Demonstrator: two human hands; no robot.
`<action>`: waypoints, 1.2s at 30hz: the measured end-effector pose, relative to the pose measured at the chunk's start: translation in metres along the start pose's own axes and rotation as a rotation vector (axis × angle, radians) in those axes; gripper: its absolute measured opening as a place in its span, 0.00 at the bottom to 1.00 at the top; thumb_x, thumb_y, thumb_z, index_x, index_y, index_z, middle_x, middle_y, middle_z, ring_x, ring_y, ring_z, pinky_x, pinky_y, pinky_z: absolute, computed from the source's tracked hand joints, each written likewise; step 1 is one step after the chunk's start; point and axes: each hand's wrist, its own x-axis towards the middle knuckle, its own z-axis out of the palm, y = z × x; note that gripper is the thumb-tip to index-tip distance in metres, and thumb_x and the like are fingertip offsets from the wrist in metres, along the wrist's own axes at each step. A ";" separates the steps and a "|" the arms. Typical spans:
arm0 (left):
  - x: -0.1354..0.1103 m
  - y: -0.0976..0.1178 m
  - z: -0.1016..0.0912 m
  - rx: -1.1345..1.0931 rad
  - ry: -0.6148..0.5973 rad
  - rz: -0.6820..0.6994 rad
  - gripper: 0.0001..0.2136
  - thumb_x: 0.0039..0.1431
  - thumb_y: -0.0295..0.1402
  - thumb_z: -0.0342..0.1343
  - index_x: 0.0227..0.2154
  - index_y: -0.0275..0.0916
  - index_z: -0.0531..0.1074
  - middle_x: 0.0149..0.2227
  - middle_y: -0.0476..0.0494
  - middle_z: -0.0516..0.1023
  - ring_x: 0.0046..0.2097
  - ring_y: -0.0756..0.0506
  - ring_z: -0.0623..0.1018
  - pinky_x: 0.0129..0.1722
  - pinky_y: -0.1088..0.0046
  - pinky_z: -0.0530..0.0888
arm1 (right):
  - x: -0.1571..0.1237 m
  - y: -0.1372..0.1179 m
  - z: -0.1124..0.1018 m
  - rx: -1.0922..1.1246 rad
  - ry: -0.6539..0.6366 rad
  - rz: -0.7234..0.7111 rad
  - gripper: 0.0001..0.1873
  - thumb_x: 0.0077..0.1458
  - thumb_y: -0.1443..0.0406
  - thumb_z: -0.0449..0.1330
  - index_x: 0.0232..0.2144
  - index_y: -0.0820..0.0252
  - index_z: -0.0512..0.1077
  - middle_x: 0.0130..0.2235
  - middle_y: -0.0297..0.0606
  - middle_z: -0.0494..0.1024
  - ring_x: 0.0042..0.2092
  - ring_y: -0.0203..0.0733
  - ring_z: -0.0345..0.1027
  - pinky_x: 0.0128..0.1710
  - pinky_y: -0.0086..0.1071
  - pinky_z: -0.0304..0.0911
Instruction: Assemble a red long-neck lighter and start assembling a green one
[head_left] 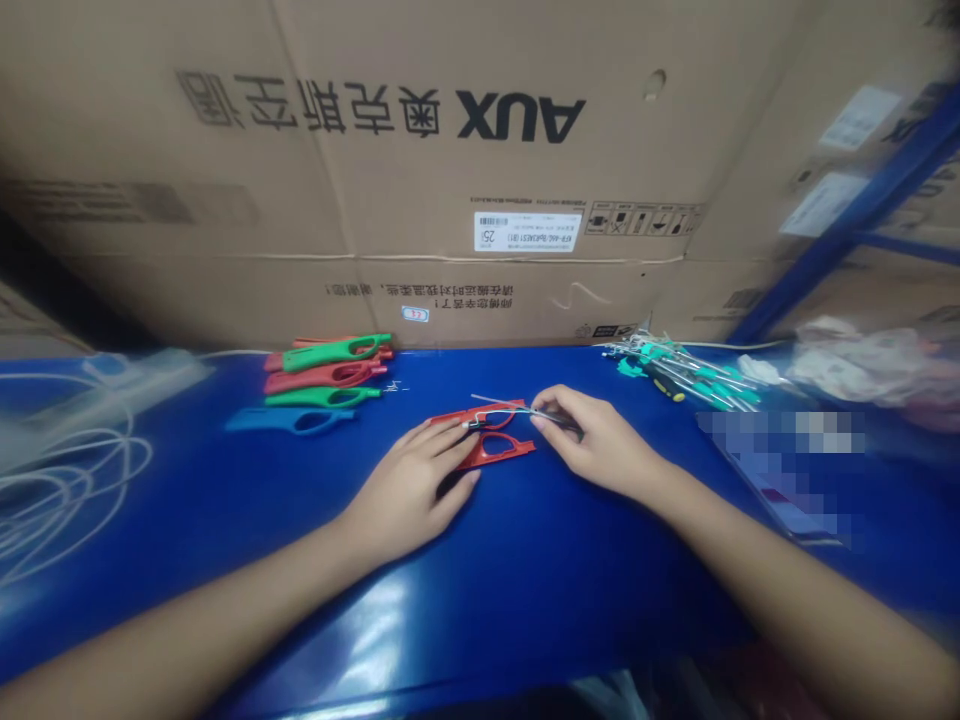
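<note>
Shells of red plastic lie side by side on the blue table (495, 600), right between the two hands. Left hand (412, 490) is palm down, its fingers stretched out close together over the left ends of both pieces, the thumb standing apart on the side nearer the person. The far red shell (448, 416) runs out beneath those fingertips towards the right hand (600, 440); the near red shell (475, 457) shows its looped end just beyond the forefinger, clear of the right fingers. How firmly the left fingers press cannot be told. The right thumb and forefinger pinch a slim dark piece (564, 421), its other end hidden in the palm. From that pinch a thin rod (499, 402) points left above the far shell, and a pale wire (499, 410) bends back to the left fingertips; how these join is too small to tell. To the left, well apart, green, red and blue shells (326, 375) lie stacked loosely, with coils of white cable (97, 480) beyond them. On the right are metal rods with teal parts (694, 372) and a black-and-yellow handle (666, 386). A cardboard box (420, 210) stands behind.
</note>
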 end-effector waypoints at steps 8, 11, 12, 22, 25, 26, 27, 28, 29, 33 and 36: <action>0.004 -0.010 0.001 -0.190 0.205 -0.049 0.08 0.64 0.38 0.59 0.40 0.42 0.78 0.42 0.45 0.84 0.47 0.40 0.80 0.49 0.58 0.75 | -0.002 0.002 -0.004 0.008 -0.054 -0.119 0.06 0.66 0.62 0.55 0.42 0.56 0.69 0.39 0.37 0.76 0.36 0.36 0.69 0.37 0.30 0.63; 0.005 -0.009 -0.002 -0.241 0.317 -0.112 0.07 0.61 0.39 0.63 0.33 0.42 0.76 0.36 0.47 0.82 0.40 0.43 0.80 0.43 0.62 0.74 | -0.002 0.003 0.000 0.119 -0.086 -0.076 0.06 0.66 0.62 0.54 0.41 0.56 0.69 0.36 0.35 0.75 0.33 0.35 0.67 0.33 0.28 0.63; 0.005 -0.008 -0.003 -0.242 0.341 -0.124 0.07 0.60 0.38 0.64 0.32 0.41 0.75 0.35 0.47 0.82 0.39 0.44 0.79 0.42 0.63 0.74 | -0.003 0.003 0.000 0.144 -0.098 -0.070 0.06 0.66 0.62 0.54 0.41 0.56 0.69 0.35 0.35 0.75 0.33 0.35 0.67 0.33 0.28 0.62; 0.004 -0.007 -0.004 -0.182 0.343 -0.064 0.06 0.62 0.36 0.61 0.34 0.40 0.72 0.31 0.48 0.78 0.34 0.46 0.75 0.35 0.68 0.72 | 0.000 0.007 -0.003 0.118 -0.183 -0.086 0.08 0.68 0.63 0.51 0.40 0.57 0.70 0.31 0.33 0.75 0.32 0.34 0.68 0.33 0.27 0.61; 0.004 -0.006 -0.005 -0.173 0.310 -0.009 0.04 0.64 0.35 0.59 0.39 0.41 0.73 0.35 0.46 0.78 0.36 0.46 0.75 0.37 0.67 0.72 | 0.000 0.008 -0.004 0.108 -0.209 -0.098 0.09 0.68 0.62 0.50 0.39 0.57 0.69 0.31 0.32 0.74 0.31 0.34 0.67 0.33 0.28 0.60; 0.004 -0.006 -0.006 -0.175 0.301 -0.005 0.05 0.64 0.34 0.59 0.40 0.41 0.73 0.37 0.45 0.78 0.38 0.45 0.76 0.38 0.67 0.73 | 0.000 0.009 -0.004 0.107 -0.216 -0.101 0.10 0.69 0.62 0.49 0.39 0.57 0.69 0.31 0.31 0.74 0.31 0.33 0.67 0.34 0.28 0.60; 0.004 -0.006 -0.006 -0.178 0.292 -0.006 0.05 0.64 0.34 0.59 0.40 0.40 0.73 0.39 0.44 0.78 0.40 0.45 0.76 0.40 0.67 0.74 | 0.000 0.010 -0.004 0.106 -0.223 -0.102 0.10 0.69 0.62 0.49 0.39 0.57 0.69 0.31 0.31 0.74 0.31 0.33 0.67 0.34 0.28 0.60; 0.004 -0.006 -0.006 -0.180 0.280 -0.007 0.06 0.64 0.34 0.59 0.41 0.40 0.73 0.40 0.43 0.78 0.41 0.44 0.77 0.41 0.66 0.74 | 0.000 0.010 -0.005 0.104 -0.229 -0.099 0.10 0.69 0.62 0.49 0.40 0.56 0.69 0.31 0.31 0.74 0.31 0.33 0.67 0.34 0.28 0.60; 0.004 -0.006 -0.006 -0.178 0.265 -0.007 0.06 0.64 0.34 0.59 0.41 0.40 0.73 0.41 0.43 0.78 0.42 0.44 0.77 0.42 0.66 0.74 | 0.000 0.011 -0.005 0.102 -0.235 -0.095 0.10 0.69 0.61 0.49 0.40 0.56 0.70 0.31 0.31 0.74 0.31 0.33 0.67 0.34 0.28 0.60; 0.004 -0.008 -0.004 -0.121 0.168 -0.017 0.12 0.62 0.37 0.60 0.47 0.41 0.71 0.45 0.42 0.80 0.47 0.41 0.79 0.46 0.63 0.75 | 0.000 0.013 -0.004 0.113 -0.250 -0.071 0.10 0.69 0.61 0.50 0.41 0.57 0.70 0.30 0.31 0.74 0.30 0.33 0.67 0.32 0.27 0.60; 0.003 -0.009 0.000 -0.162 0.111 -0.044 0.20 0.60 0.39 0.62 0.54 0.44 0.68 0.47 0.43 0.80 0.49 0.40 0.79 0.49 0.60 0.75 | 0.000 0.013 -0.003 0.104 -0.222 -0.082 0.10 0.69 0.62 0.50 0.41 0.57 0.70 0.30 0.31 0.74 0.30 0.33 0.67 0.32 0.27 0.60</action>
